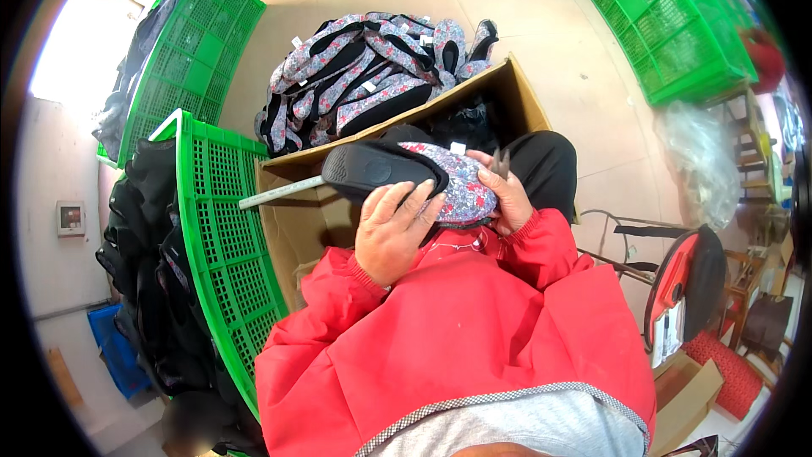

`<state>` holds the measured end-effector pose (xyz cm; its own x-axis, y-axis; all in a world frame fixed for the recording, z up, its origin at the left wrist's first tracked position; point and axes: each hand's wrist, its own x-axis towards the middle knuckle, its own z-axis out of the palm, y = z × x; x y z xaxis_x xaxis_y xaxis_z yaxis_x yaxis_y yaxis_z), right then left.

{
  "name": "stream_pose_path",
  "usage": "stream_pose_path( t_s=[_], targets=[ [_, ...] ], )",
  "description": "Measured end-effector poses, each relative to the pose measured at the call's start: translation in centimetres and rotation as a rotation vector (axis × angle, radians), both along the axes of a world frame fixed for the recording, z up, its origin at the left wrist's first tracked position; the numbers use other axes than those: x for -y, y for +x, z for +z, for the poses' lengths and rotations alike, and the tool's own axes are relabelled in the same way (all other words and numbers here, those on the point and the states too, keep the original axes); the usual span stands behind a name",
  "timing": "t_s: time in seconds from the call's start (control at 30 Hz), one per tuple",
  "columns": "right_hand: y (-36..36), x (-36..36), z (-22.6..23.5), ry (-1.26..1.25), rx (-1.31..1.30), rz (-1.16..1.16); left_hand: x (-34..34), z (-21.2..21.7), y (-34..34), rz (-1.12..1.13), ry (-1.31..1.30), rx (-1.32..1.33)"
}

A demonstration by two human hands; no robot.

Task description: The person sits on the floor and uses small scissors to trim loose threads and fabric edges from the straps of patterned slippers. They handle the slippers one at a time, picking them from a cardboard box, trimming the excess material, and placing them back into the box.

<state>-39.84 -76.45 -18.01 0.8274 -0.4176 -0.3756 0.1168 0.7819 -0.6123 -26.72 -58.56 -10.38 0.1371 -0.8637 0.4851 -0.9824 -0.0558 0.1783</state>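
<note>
A slipper (463, 176) with a grey floral upper, red flowers and a black sole lies across my lap, its sole end pointing left. My left hand (393, 233) grips it near the middle, fingers laid over the black edge. Around the floral end closes my right hand (511, 203), its thumb on the fabric. Pointed metal blades, like small thread snips (501, 163), stick up from the right hand's fingers; their handle is hidden. A small white tag (458, 149) stands out from the slipper's upper edge.
An open cardboard box (520, 97) stands before me, with a pale rod (283, 192) across its left side. Behind it lies a heap of floral slippers (355, 76). Green crates (224, 237) stand at left, another green crate (655, 25) at far right. A round-backed chair (685, 288) is at right.
</note>
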Motion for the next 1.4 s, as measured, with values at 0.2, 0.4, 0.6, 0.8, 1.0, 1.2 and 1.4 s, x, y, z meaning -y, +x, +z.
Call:
stream_pose_path(
  t_s=[0.2, 0.4, 0.6, 0.8, 1.0, 1.2, 1.4],
  targets=[
    [-1.6, 1.2, 0.8, -0.254, -0.009, -0.312, 3.8, -3.9, -1.1, 0.057, -0.116, -0.802],
    [-4.5, 3.0, 0.7, -0.611, -0.084, -0.486, 10.0, -6.3, -2.7, -0.021, -0.181, -2.056],
    [-5.9, 1.5, 0.3, -0.762, -0.215, -0.196, 9.3, -9.1, -4.1, 0.246, -0.009, -2.318],
    [-4.4, -3.0, 1.5, -0.920, -0.219, -0.067, 5.2, -7.2, -3.7, 0.414, 0.017, -2.314],
    [-2.9, -5.1, 1.0, -1.114, -0.165, 0.052, 2.1, -5.7, -1.9, 0.541, 0.013, -2.303],
    [-1.3, -5.7, 1.0, -1.116, -0.191, 0.195, 1.4, -5.0, -1.4, 0.691, -0.057, -1.967],
    [-0.1, -5.4, 0.1, -0.962, -0.222, 0.313, -0.4, -9.5, -0.9, 0.561, -0.138, -1.474]
  ],
)
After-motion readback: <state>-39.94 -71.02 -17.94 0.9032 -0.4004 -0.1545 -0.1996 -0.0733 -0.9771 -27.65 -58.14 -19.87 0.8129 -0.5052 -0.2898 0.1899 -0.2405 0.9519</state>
